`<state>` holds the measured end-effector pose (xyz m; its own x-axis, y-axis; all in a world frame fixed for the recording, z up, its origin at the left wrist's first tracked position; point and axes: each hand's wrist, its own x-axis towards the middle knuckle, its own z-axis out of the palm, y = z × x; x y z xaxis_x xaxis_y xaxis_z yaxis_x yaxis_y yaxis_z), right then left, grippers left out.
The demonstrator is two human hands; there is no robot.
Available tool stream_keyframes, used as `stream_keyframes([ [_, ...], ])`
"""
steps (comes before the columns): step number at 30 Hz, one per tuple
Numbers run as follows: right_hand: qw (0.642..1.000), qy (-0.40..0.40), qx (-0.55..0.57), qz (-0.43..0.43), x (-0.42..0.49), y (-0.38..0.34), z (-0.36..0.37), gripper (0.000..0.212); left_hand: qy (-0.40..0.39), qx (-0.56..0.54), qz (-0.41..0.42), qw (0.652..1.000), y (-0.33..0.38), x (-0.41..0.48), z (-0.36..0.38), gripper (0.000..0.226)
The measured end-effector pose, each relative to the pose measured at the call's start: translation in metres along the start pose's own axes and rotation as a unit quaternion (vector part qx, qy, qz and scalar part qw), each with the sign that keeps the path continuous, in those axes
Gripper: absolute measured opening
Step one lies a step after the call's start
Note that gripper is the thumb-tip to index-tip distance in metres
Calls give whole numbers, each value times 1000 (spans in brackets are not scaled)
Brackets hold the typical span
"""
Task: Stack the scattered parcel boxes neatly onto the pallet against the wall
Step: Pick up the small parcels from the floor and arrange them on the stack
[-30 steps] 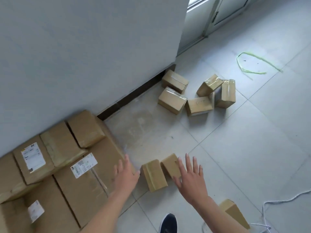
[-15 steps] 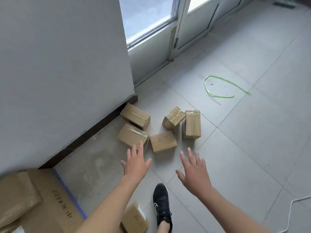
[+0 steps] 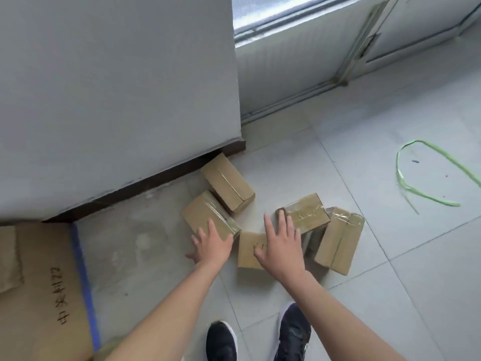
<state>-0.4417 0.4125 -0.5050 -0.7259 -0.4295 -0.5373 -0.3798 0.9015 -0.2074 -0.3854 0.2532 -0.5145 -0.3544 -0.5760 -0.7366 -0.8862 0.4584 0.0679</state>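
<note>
Several small brown parcel boxes lie scattered on the tiled floor by the wall's corner. One box [image 3: 227,182] rests against the dark skirting. A taped box [image 3: 205,216] lies just below it, and my left hand [image 3: 212,244] is spread over its near end, fingers apart. A flat box with handwriting [image 3: 248,252] sits in the middle, partly under my right hand [image 3: 279,242], which is also spread and holds nothing. A tape-wrapped box [image 3: 304,213] leans behind that hand. Another box [image 3: 338,241] lies to the right.
Large flat cardboard [image 3: 44,290] with a blue tape edge covers the floor at the lower left, against the grey wall [image 3: 117,87]. A green plastic strap [image 3: 426,175] loops on the tiles at right. A glass door frame [image 3: 354,56] stands behind. My two dark shoes [image 3: 260,337] are below.
The view has shifted to the right and closer to the cluster of small boxes. Both hands have reached forward and down onto the boxes. The big stacked cartons have left the view.
</note>
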Motion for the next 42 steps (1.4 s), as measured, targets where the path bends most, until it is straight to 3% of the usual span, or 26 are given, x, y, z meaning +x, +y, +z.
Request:
stream_keyframes([
  [5,998,13,0,-63,112,-16,24,85,23,-39,-111,993,22,90,25,106],
  [8,997,10,53,-56,172,-34,40,95,-8,-139,-160,977,30,140,39,119],
  [10,997,4,53,-58,200,-47,54,101,-14,-196,-178,964,35,162,48,115],
  [13,998,16,44,-30,217,-64,75,102,26,-218,-167,961,29,173,64,107],
  [17,996,81,40,14,221,-73,87,87,88,-163,-134,973,8,166,80,118],
  [21,997,73,17,34,224,-70,77,88,122,-165,-120,971,-5,167,80,124],
  [24,996,70,16,46,200,-71,55,84,111,-131,-98,980,-24,153,66,125],
  [28,998,56,-36,-2,127,-92,18,92,113,-121,-81,983,-60,94,13,124],
  [34,988,-16,-82,-131,-2,-199,-37,88,99,-172,-180,963,-172,-38,-98,121],
  [38,963,-78,-113,-232,-75,-289,-68,88,84,-241,-294,921,-262,-126,-153,124],
  [42,934,-87,-125,-324,-124,-374,-98,99,105,-305,-389,863,-354,-180,-193,131],
])
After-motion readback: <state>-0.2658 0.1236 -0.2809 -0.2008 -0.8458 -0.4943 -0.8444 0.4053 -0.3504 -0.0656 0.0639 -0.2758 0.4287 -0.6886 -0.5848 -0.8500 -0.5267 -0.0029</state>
